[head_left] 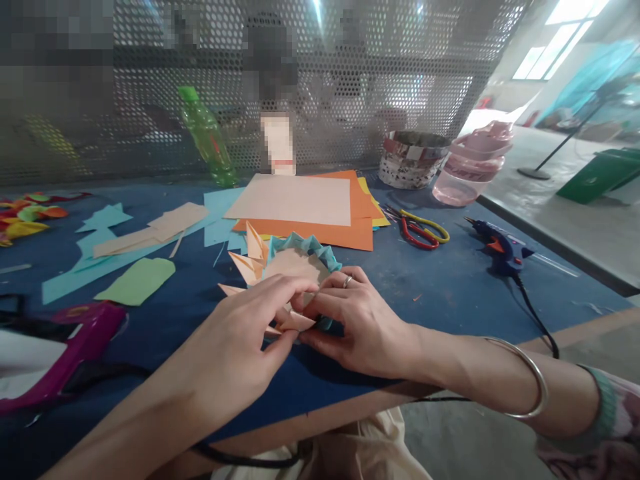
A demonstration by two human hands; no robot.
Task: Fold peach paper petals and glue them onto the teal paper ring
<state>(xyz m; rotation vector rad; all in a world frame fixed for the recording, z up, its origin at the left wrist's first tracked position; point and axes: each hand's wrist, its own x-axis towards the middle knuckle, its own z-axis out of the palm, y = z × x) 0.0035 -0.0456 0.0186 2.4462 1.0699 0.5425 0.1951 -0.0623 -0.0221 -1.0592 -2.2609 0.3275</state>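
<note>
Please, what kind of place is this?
Probably a paper-craft workbench, perhaps in a workshop: coloured paper sheets, scissors and a glue gun lie on the blue table, and the left hand and right hand pinch a folded paper flower.

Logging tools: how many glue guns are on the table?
2: blue glue gun right of the scissors; magenta glue gun at the left edge. More may be off-frame.
</note>
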